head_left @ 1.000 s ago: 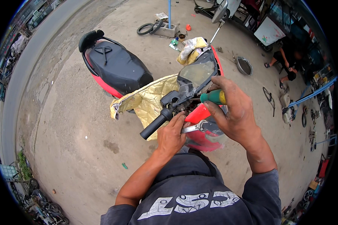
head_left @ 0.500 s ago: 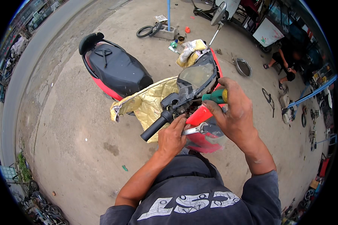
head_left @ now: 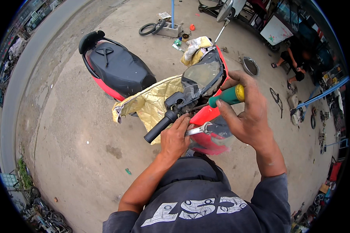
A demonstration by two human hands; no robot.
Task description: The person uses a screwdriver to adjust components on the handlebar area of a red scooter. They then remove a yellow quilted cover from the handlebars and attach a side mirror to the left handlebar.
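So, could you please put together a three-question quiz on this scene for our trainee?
1. Multiple choice: what does the right hand hold?
A) a hammer
B) a screwdriver
C) a pair of pliers

2. True or false: the open end of the wrench sticks out past the left hand, clear of its fingers.

3. Fill in the blank: the quilted cover beside the black handlebar grip is mainly ____ in colour.

Key: 1. B; 2. True; 3. yellow.
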